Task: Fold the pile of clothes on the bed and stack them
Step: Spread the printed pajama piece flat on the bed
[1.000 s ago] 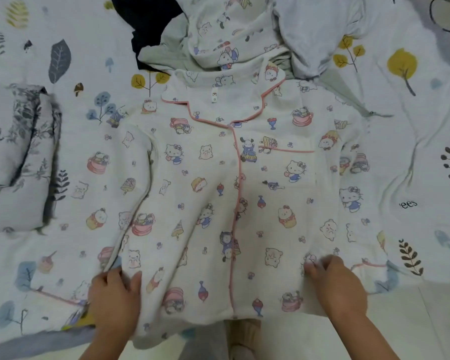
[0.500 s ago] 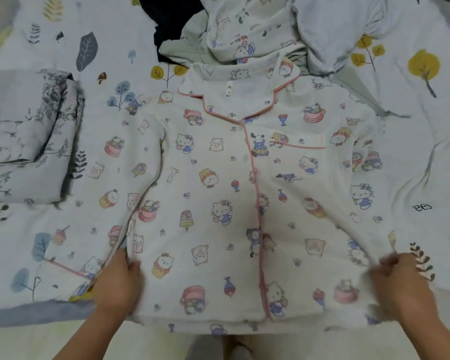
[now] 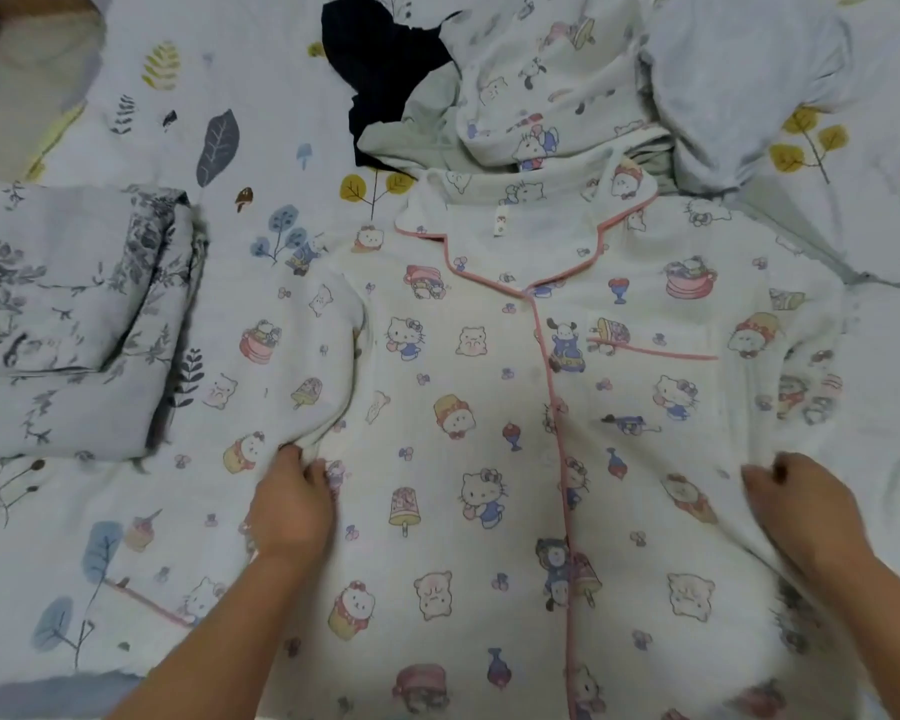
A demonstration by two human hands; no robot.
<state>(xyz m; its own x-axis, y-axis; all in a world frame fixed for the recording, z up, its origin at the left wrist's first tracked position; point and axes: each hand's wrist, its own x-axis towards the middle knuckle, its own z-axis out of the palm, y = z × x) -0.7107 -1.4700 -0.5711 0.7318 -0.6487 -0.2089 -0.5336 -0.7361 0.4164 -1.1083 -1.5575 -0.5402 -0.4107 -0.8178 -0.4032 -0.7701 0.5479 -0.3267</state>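
Pajama shirt (image 3: 515,433) is lying face up, spread flat on the bed (image 3: 281,122), collar away from the person. Left hand (image 3: 292,504) is resting at the shirt's left side seam, fingers curled, pinching fabric near the sleeve. Right hand (image 3: 796,504) is sitting on the right side, fingers curled, looks like gripping cloth but blurred. Risk: uneven pulling is likely bunching the soft fabric or skewing the placket, giving a crooked fold; the sleeve may slip out. Unfolded pile (image 3: 541,96) is touching the collar and could snag. Folded floral item (image 3: 74,314) is sitting left, apart. Bedsheet is white with leaf prints.
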